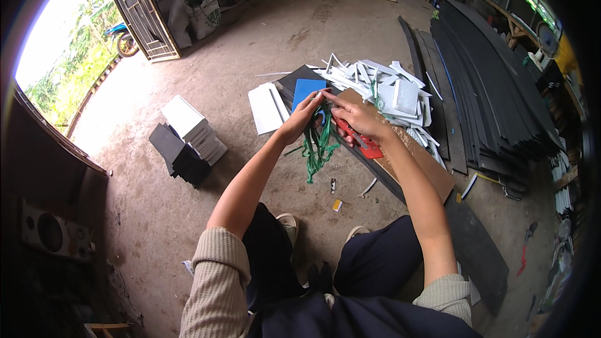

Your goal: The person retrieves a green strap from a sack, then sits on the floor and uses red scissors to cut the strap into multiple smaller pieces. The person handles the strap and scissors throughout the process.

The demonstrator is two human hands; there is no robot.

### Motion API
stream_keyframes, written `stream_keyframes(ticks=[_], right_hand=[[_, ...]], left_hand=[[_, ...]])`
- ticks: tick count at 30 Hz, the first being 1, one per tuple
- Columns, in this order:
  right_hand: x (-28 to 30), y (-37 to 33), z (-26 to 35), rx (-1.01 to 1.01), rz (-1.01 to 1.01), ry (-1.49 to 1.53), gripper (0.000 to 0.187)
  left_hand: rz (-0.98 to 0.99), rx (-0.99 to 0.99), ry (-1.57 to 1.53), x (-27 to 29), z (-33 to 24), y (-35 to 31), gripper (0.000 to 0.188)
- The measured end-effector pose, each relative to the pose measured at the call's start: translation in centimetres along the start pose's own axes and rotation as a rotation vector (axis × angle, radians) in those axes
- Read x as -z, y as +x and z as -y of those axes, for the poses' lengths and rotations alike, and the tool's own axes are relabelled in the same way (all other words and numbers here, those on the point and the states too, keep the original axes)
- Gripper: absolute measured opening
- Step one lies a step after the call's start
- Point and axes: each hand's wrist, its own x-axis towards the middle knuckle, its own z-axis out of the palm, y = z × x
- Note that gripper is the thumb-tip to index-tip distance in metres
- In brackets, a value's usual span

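Right hand (362,119) grips a red tool (370,149), forefinger extended toward the left hand (303,117), whose grasp is unclear.

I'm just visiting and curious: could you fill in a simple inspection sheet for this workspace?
Surface: brown, stained floor, with scraps lying on it.
Job's things: green strands hanging down; a red tool.
Clutter: a heap of white strips beyond the hands; white pieces and black pieces stacked at left; a yellow-and-white scrap near the feet.
Hands: right hand holds the red tool; left hand is at the strands, its grip partly hidden.
Cables: nothing seen for certain.
Surroundings: black sheets at right, a motorbike at upper left, a loudspeaker at lower left.
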Motion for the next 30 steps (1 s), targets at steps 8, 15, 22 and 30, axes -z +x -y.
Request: stream_keyframes(ticks=[8,15,22,30], right_hand=[[0.5,2.4,-3.2,-0.058,-0.185,-0.074,0.025],[-0.5,4.4,-4.5,0.068,-0.525,0.118,0.032],[9.2,-2.5,-13.3,-0.088,-0.667,0.361,0.031],[2.8,2.9,-12.0,0.012,-0.401,0.239,0.022]], left_hand=[[-0.353,-0.119,0.767,0.7,3.3,2.2,0.051],[-0.372,-0.12,0.99,0.2,5.6,1.0,0.047],[-0.469,0.008,0.834,5.9,6.4,-0.5,0.051],[-0.227,0.245,0.206,2.8,6.1,1.0,0.046]])
